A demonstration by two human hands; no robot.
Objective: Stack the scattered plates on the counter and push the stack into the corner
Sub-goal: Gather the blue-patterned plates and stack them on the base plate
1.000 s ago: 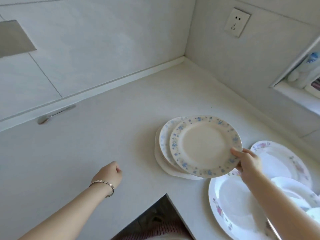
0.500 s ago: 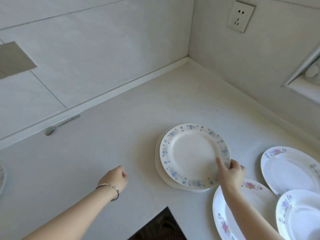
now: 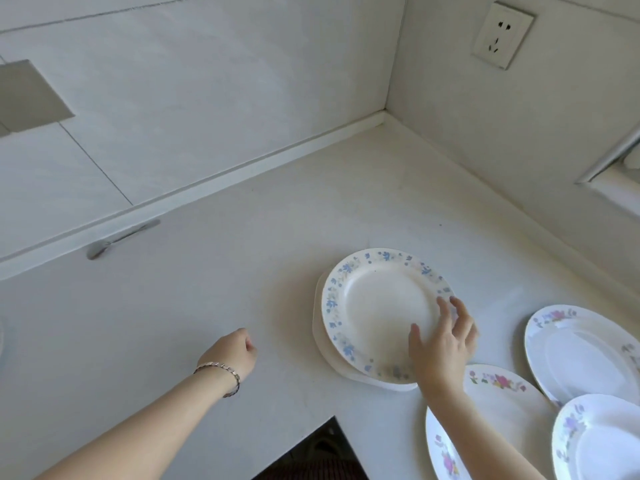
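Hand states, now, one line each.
Left hand: closed, fingers curled, holding nothing.
Right hand: open, fingers spread over the near rim of the blue-flowered plate, not gripping it.

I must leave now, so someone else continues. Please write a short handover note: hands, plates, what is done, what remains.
Left hand: curled, empty, over the counter. Right hand: fingers spread over the blue-flowered plate, not gripping.
Done: that plate tops the stack, mid-counter.
To do: add the pink-flowered plate, the far-right plate, the purple-flowered plate; push all into the corner.
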